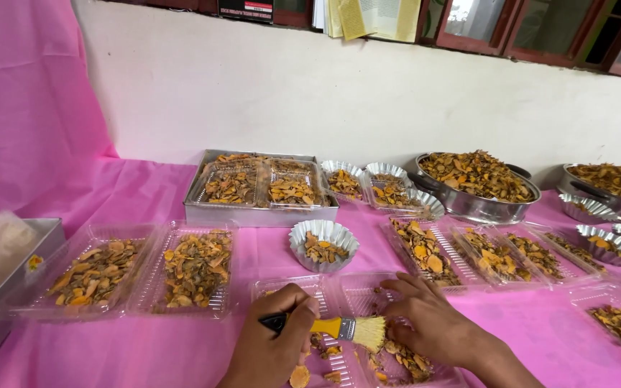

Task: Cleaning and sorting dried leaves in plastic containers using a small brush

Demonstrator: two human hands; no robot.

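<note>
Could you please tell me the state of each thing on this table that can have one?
Left hand: closed around the brush.
Brush: held level, bristles over the clear tray.
Right hand: fingers resting on chips in the clear tray.
Clear tray: open, partly filled.
Fluted foil cup: upright, holding chips.
Metal pan: heaped full.

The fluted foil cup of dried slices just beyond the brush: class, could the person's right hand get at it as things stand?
Probably yes. The right hand rests in the clear tray, and only bare pink cloth lies between it and the fluted foil cup.
</note>
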